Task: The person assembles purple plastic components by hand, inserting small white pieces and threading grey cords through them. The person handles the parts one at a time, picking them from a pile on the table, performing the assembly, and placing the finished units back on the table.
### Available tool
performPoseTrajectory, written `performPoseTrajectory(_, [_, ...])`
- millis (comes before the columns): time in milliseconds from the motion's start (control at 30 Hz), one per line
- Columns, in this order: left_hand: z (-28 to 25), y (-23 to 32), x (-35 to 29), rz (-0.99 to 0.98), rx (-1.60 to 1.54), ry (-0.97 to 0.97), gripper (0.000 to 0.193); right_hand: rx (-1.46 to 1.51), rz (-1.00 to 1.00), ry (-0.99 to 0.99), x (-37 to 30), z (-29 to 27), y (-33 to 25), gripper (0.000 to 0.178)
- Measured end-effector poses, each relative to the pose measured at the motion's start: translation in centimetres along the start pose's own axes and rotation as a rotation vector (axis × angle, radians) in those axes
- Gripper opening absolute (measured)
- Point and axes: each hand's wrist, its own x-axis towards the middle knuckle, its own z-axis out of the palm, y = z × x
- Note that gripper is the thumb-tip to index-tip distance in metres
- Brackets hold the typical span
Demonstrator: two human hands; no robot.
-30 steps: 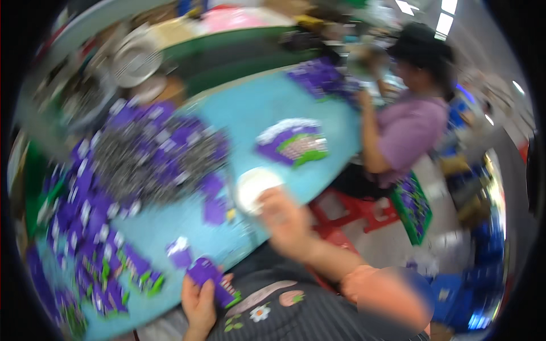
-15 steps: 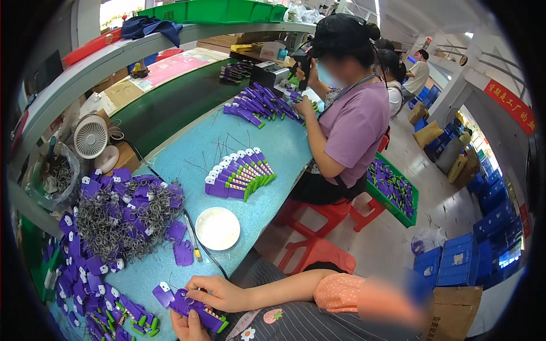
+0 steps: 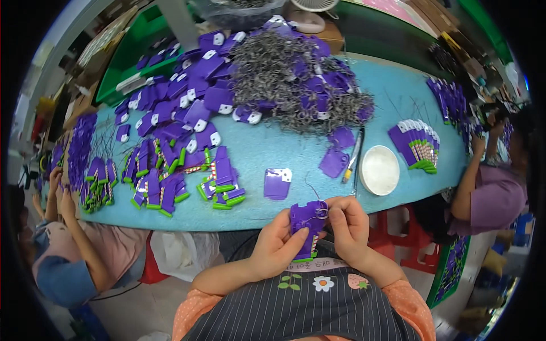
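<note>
Between both hands, close to the table's front edge, is a purple plastic housing (image 3: 303, 214) with a green end and a red-and-white striped side. My left hand (image 3: 276, 243) grips its left side, thumb lying across the front. At the upper right corner my right hand (image 3: 348, 225) is closed, thumb and finger pinching at a thin grey wire coil (image 3: 322, 209). A loose strand of wire rises above the housing. Just beyond, a flat purple cover (image 3: 277, 184) with a white corner lies on the blue tabletop (image 3: 250, 165).
Wire coils (image 3: 278, 74) are heaped over purple covers at the back. Purple-green housings (image 3: 159, 182) lie left. To the right are a white round dish (image 3: 380, 170), a cutter knife (image 3: 352, 156) and fanned-out pieces (image 3: 418, 145). Co-workers (image 3: 94, 256) sit at both sides.
The view has swung left and down, so the bench now spreads in front of me. Both hands still hold the purple housing, my right hand still at its upper part.
</note>
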Motion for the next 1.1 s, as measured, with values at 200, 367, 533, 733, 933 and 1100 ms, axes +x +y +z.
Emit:
performPoseTrajectory(200, [-0.6, 0.2, -0.3, -0.027, -0.005, 0.011, 0.036, -0.148, -0.077, -0.044, 0.4, 0.0, 0.4, 0.012])
performPoseTrajectory(367, [-1.0, 0.3, -0.3, -0.054, 0.042, -0.048, 0.036, -0.099, -0.044, -0.119, 0.9, -0.8, -0.1, 0.013])
performPoseTrajectory(533, [-0.9, 0.8, -0.5, -0.104, 0.090, -0.131, 0.036, -0.121, 0.020, -0.251, 1.1, -2.0, -1.0, 0.016])
performPoseTrajectory(733, [-0.8, 0.5, -0.6, -0.207, 0.166, -0.186, 0.035, -0.179, 0.270, -0.444, 2.7, -3.3, -4.2, 0.018])
performPoseTrajectory(933, [-1.1, 1.2, -0.6, -0.179, 0.067, -0.240, 0.035, 0.261, 0.651, -0.571, 5.5, -2.9, -2.8, 0.017])
performPoseTrajectory(1100, [-1.6, 0.6, -1.0, 0.012, -0.101, 0.154, 0.036, 0.205, 0.373, -0.262, 3.1, 0.3, -0.7, 0.015])
